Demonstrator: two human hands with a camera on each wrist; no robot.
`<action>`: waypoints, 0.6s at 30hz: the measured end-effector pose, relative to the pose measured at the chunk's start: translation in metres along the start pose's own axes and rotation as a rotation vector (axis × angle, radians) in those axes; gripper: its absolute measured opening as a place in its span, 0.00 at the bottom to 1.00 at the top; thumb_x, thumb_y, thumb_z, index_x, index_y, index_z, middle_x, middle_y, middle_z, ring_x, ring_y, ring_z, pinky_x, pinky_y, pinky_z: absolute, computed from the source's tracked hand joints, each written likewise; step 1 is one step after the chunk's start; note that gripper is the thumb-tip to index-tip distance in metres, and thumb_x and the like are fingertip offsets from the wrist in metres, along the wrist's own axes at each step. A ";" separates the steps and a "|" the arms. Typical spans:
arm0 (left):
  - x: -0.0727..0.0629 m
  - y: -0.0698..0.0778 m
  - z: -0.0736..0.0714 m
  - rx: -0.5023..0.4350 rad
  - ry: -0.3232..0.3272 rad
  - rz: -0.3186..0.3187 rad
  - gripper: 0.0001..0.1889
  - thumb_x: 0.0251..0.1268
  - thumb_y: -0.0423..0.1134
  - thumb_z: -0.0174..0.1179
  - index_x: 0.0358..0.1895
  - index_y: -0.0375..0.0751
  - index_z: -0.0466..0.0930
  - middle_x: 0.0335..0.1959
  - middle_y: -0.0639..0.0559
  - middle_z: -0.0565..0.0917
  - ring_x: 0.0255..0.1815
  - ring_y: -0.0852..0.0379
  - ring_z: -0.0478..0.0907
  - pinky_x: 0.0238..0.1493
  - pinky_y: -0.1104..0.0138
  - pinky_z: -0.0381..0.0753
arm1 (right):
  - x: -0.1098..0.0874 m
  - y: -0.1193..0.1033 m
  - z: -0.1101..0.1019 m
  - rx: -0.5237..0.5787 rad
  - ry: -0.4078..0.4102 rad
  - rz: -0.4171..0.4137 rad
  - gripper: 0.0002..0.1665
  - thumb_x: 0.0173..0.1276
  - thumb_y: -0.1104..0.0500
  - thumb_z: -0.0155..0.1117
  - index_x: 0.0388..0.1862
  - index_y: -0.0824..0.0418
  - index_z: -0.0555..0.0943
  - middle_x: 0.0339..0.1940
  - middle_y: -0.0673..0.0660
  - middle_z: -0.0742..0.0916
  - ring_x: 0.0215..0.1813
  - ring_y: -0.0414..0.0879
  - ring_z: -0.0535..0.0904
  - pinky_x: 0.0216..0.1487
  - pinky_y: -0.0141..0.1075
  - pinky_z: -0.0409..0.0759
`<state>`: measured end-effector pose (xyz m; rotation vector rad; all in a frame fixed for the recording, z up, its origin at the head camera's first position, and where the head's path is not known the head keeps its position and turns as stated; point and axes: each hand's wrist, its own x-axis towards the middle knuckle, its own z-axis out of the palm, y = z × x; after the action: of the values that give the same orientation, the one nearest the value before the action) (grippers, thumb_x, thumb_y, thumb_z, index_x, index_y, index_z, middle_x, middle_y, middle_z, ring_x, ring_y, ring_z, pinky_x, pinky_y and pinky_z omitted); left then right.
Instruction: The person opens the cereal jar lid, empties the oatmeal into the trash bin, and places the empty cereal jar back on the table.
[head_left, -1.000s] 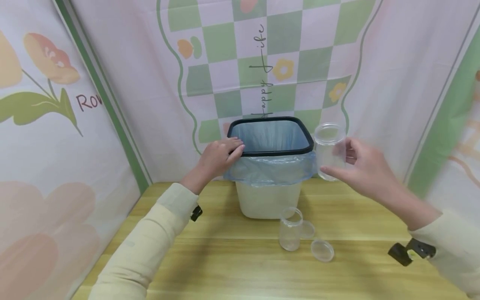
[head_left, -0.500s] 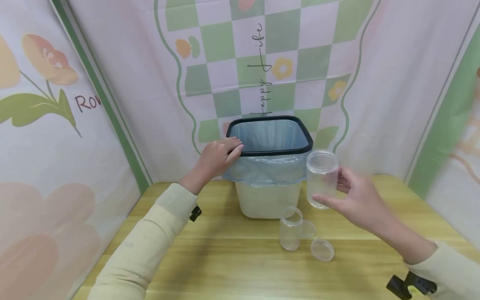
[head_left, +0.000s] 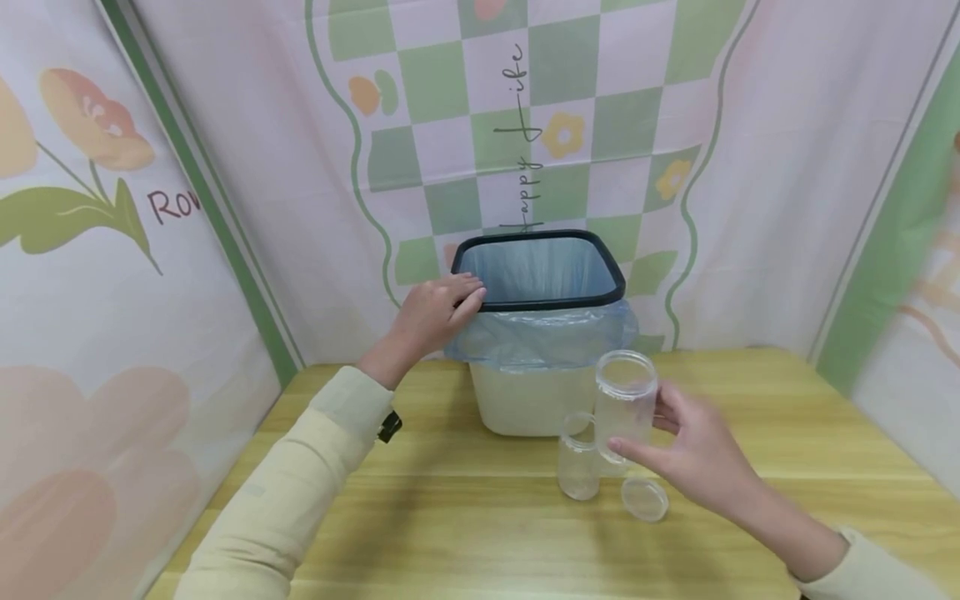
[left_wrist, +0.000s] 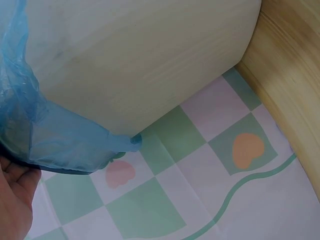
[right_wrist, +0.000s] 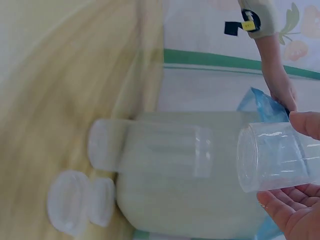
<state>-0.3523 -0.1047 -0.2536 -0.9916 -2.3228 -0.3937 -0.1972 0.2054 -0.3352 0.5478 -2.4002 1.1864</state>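
Note:
My left hand (head_left: 438,312) holds the black rim (head_left: 551,305) of a cream trash bin (head_left: 517,404) at its left front corner. In the left wrist view its fingers (left_wrist: 22,175) curl at the rim, beside the blue liner bag (left_wrist: 65,140). With thumb and fingers my right hand (head_left: 705,446) grips a clear plastic jar (head_left: 626,408), upright and without a lid, in front of the bin's right side. A second, narrower clear jar (head_left: 578,471) stands open on the table, partly overlapped by the held one. In the right wrist view, the held jar (right_wrist: 275,155) is above the table.
Two clear round lids lie by the standing jar: a nearer lid (head_left: 644,499) and another lid (right_wrist: 101,201), mostly hidden behind the held jar in the head view. The wooden table (head_left: 480,542) meets a printed curtain (head_left: 720,317) behind the bin.
My right hand has brought the jar down and to the left, from beside the bin's rim to over the standing jar's side. The left hand has stayed on the rim.

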 end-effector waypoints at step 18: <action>0.001 -0.001 0.000 0.001 -0.010 0.008 0.18 0.76 0.43 0.49 0.56 0.38 0.82 0.54 0.45 0.83 0.61 0.51 0.75 0.63 0.59 0.71 | -0.030 0.010 0.056 0.204 -0.164 0.048 0.33 0.47 0.59 0.81 0.50 0.62 0.73 0.50 0.61 0.83 0.49 0.57 0.83 0.47 0.42 0.82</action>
<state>-0.3530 -0.1047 -0.2534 -1.0039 -2.3275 -0.3846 -0.1869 0.1707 -0.3879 0.6777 -2.4543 1.4700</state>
